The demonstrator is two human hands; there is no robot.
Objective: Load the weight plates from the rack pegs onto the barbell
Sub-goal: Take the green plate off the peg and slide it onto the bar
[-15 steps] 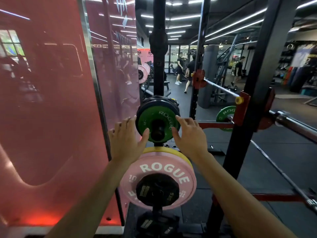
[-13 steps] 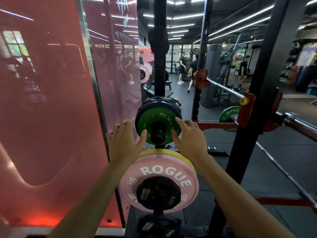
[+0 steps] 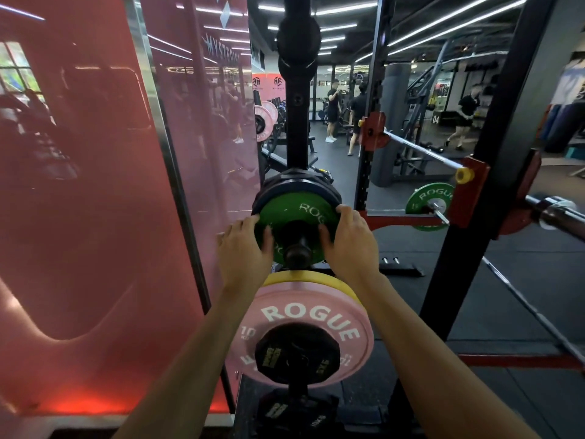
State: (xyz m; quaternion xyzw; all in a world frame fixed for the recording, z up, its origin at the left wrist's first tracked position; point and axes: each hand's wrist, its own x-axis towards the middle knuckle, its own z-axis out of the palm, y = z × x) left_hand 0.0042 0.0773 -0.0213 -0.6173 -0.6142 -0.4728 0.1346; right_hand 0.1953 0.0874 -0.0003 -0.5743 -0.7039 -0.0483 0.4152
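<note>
Half a second ago your hands hovered just short of the green plate [image 3: 296, 217]; now your left hand [image 3: 245, 248] and right hand [image 3: 346, 240] clasp its two edges, fingers curled over the rim. It sits on the rack peg [image 3: 297, 251], so you are likely set to slide it off. Whether it has started moving, the view doesn't tell. The barbell [image 3: 557, 213] waits to your right. Below hangs a pink plate [image 3: 304, 315]; a red panel [image 3: 95, 201] stands left, above the dark rubber floor [image 3: 522, 296].

Dim gym under ceiling strip lights [image 3: 323, 9]; red panel [image 3: 79, 217] glares; edges bend, perhaps blurred.
</note>
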